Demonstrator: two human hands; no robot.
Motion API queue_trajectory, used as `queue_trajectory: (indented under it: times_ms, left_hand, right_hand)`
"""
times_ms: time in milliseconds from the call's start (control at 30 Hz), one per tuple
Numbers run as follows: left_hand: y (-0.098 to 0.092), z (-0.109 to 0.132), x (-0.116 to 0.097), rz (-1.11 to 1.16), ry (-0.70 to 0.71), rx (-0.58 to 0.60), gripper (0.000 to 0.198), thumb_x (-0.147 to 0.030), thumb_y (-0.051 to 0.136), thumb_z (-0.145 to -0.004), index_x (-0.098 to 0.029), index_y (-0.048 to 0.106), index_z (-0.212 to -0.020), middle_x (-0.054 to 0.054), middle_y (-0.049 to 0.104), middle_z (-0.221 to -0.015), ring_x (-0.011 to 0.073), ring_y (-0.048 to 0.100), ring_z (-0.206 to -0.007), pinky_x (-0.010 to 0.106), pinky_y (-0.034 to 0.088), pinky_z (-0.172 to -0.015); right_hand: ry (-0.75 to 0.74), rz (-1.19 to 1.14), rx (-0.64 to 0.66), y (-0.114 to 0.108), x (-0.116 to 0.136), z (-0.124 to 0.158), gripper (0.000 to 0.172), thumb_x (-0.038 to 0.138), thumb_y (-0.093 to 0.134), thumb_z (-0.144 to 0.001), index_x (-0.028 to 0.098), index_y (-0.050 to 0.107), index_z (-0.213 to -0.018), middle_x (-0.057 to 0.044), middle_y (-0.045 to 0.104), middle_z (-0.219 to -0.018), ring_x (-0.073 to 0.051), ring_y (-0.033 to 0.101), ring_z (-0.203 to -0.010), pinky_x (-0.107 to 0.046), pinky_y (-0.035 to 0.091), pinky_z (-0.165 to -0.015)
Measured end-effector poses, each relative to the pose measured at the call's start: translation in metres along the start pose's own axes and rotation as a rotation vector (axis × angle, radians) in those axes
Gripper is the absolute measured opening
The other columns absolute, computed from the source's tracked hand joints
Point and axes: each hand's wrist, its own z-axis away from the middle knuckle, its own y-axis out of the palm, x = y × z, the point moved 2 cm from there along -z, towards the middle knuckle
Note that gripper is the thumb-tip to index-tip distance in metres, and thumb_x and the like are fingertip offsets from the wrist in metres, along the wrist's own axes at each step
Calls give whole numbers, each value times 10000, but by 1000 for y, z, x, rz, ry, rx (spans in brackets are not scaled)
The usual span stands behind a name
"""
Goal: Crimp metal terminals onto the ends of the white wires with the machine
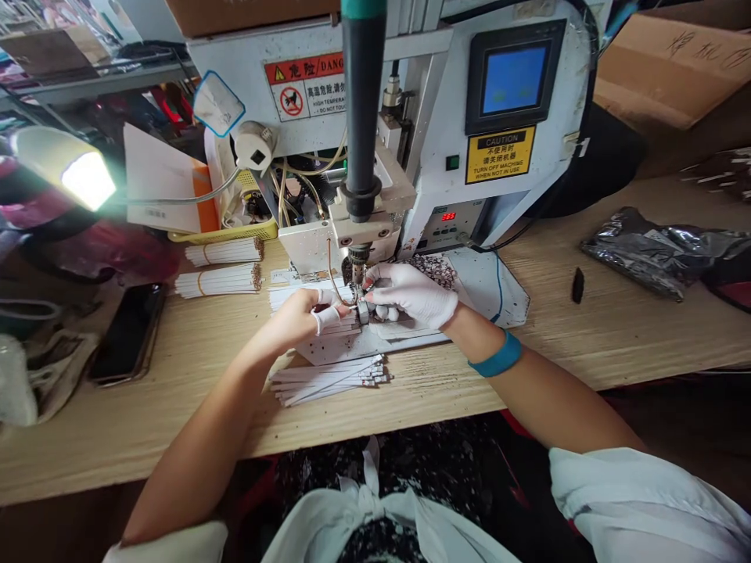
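My left hand, with white covers on some fingers, is closed in a pinch on a thin white wire at the left of the machine's working head. From the other side my right hand, in a white glove, reaches to the same spot with its fingers pressed together; what they hold is hidden. Both hands meet over a small metal fixture below the head. Under my left hand lie more white wires on the metal base plate. Nearer to me rests a loose pile of white wires with small end pieces.
Banded white bundles and a phone lie to the left, near a lit lamp. Small dark parts sit behind my right hand. A silvery bag lies at right. A danger label marks the machine as hot.
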Motion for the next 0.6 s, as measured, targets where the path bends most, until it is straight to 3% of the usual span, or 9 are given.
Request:
queue_trajectory:
  times_ms: [233, 433, 600]
  left_hand:
    - [1, -10, 2, 61, 63, 14, 270, -412, 631, -650, -146, 616, -694, -8, 583, -679, 125, 487, -626, 213, 381, -568]
    - [3, -12, 1, 92, -9, 29, 242, -384, 636, -632, -146, 622, -670, -44, 496, -557, 84, 387, -498, 197, 317, -476]
    - [2, -12, -3, 109, 17, 41, 220, -360, 643, -606, -143, 603, -613, -41, 507, -562, 85, 402, -523, 190, 320, -485]
  right_hand:
    - [19, 96, -54, 6, 7, -1, 156, 58, 613, -694, 147, 517, -779, 61, 522, -530, -29, 449, -356, -118, 284, -280]
    - [22, 122, -61, 8, 6, -1, 149, 48, 582, -710, 157, 505, -777, 77, 486, -502, -34, 428, -342, -130, 262, -281]
    - [17, 136, -64, 7, 5, -2, 138, 63, 583, -715, 155, 504, -780, 68, 494, -526, -33, 425, -355, -137, 264, -289]
